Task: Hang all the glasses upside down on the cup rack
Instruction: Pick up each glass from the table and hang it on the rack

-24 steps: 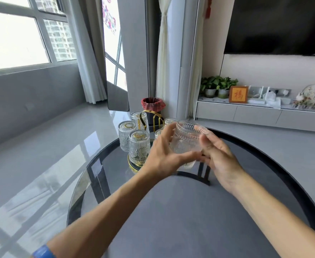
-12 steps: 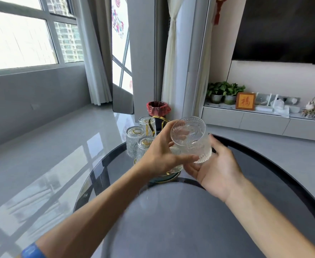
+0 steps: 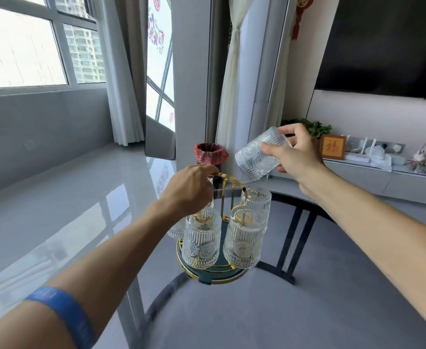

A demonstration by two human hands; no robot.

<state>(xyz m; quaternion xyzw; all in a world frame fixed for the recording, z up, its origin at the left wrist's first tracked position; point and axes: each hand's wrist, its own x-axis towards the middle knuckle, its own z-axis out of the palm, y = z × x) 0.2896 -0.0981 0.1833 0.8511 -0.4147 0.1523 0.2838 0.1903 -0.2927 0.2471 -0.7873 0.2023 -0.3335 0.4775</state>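
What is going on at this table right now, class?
A person is loading ribbed clear glasses onto a gold wire cup rack standing on a round grey table. The left hand grips the rack's looped gold handle, steadying it. The right hand holds one ribbed clear glass tilted in the air above the rack, not yet hung. Several glasses already hang upside down, two nearest the camera.

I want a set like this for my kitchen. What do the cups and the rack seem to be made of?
The cup in the right hand looks like clear pressed glass: see-through, with ribbed walls and embossed round medallions. The rack, gripped at its handle by the left hand, seems to be thin polished metal in a gold finish, judging by its bright reflections. Its round base looks dark teal with a gold rim; material unclear.
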